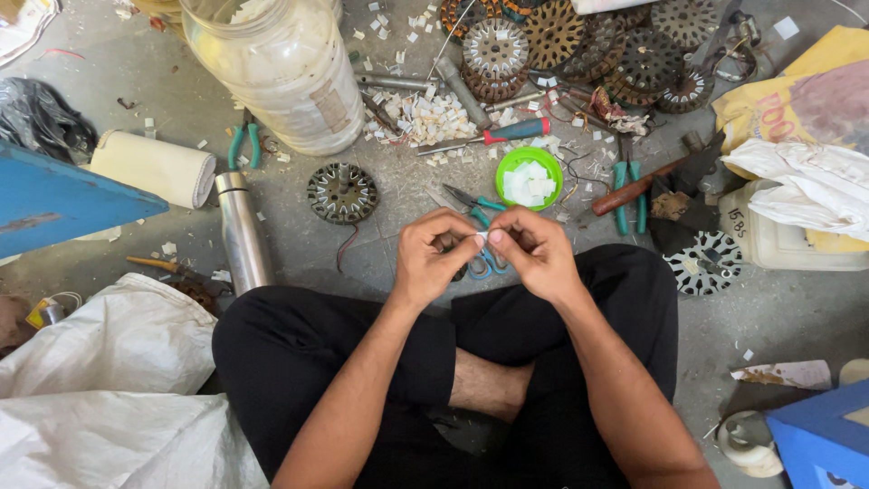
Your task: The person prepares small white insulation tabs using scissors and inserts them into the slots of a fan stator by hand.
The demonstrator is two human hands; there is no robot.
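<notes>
Centrally, both hands' grip pinched on small white slip [482, 237], green bowl [529, 159] holding white slips beyond.

Small white slip [482, 237] between both hands.

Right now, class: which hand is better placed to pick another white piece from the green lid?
Probably the right hand: it sits directly below the green lid, while the left hand is farther off. Both pinch a small white piece.

A large clear plastic jar [288, 68] stands on the floor at upper left, bearing a pale rectangular label [335, 107]. A yellow printed sack [797, 95] lies at upper right. Below it sits a cream plastic canister [769, 243].
</notes>
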